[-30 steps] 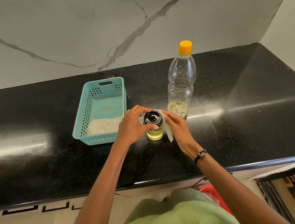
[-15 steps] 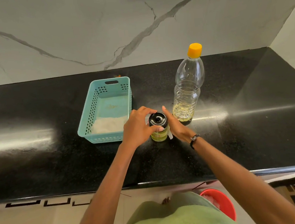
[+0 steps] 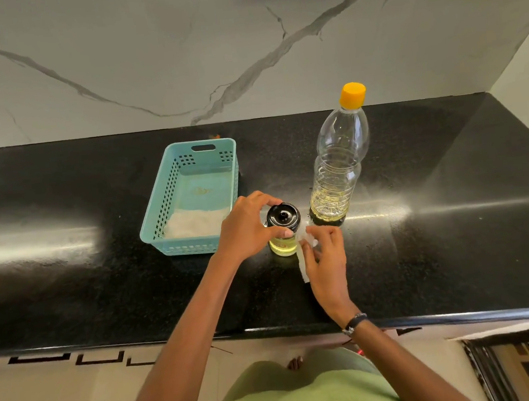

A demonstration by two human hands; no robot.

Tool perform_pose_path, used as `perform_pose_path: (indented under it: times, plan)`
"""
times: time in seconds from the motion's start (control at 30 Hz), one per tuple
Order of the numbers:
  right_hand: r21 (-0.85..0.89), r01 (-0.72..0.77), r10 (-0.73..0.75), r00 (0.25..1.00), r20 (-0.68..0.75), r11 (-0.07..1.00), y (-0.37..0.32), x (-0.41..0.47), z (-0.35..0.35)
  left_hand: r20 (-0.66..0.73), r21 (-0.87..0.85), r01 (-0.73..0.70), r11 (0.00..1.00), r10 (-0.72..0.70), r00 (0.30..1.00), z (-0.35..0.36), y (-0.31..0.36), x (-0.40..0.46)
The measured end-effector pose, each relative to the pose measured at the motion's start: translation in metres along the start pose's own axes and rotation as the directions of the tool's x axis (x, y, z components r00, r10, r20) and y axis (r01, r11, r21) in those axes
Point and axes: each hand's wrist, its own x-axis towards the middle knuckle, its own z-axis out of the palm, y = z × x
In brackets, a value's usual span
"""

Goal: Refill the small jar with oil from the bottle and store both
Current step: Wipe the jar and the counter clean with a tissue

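The black lid (image 3: 283, 217) of the small jar (image 3: 283, 246) is gripped by the curled fingers of the left hand (image 3: 249, 228). A white tissue (image 3: 304, 254) is pinched in the right hand (image 3: 325, 260), beside the jar. Yellow oil is held in the jar, standing on the black countertop (image 3: 437, 249). The capped oil bottle (image 3: 337, 165), about a quarter full, stands just behind. White granules are held in the teal basket (image 3: 172, 189).

The left hand (image 3: 248, 225) covers the near-left side of the small jar (image 3: 283, 234), and the red print on its glass is too small to read. A white tissue (image 3: 304, 254) is partly hidden inside the right hand (image 3: 325, 260). The counter (image 3: 72, 281) runs off both side edges, and a dark framed thing (image 3: 527, 366) at the lower right is cut off by the corner.
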Motion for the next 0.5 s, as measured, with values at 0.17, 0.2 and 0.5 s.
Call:
perform_pose_path:
  times: [0.17, 0.2, 0.5]
  plan:
    - [-0.376, 0.661, -0.577, 0.751, 0.322, 0.650, 0.008, 0.010, -0.008, 0.018, 0.024, 0.000, 1.000, 0.000, 1.000, -0.004, 0.003, 0.001]
    - [-0.375, 0.722, -0.600, 0.691, 0.403, 0.581, 0.008, 0.013, -0.006, 0.025, 0.030, 0.000, 1.000, -0.001, 1.000, -0.005, 0.004, 0.002]
    - [-0.570, 0.795, -0.379, 0.602, 0.703, 0.205, -0.010, 0.000, 0.027, 0.091, 0.130, -0.008, 0.991, -0.004, 0.996, -0.017, 0.015, 0.009]
